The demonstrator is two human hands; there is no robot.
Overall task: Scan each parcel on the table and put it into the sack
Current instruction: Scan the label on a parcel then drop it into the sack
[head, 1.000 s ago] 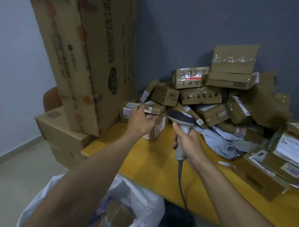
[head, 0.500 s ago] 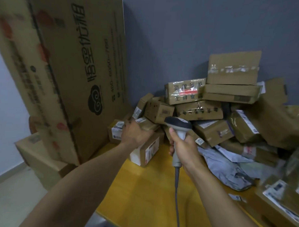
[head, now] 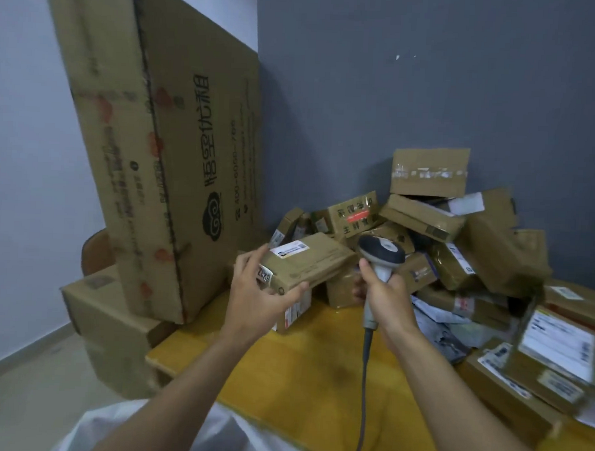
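The left hand gripped a flat brown parcel by its near end, thumb along the side and fingers curled over the top. It was held clear of the yellow worktop, above the far left corner, label side up. Just beside it, the right hand was wrapped round the handle of a grey scanner, whose head sat close to the parcel's far end. A heap of parcels crowded the far edge. The white sack lay below the near edge.
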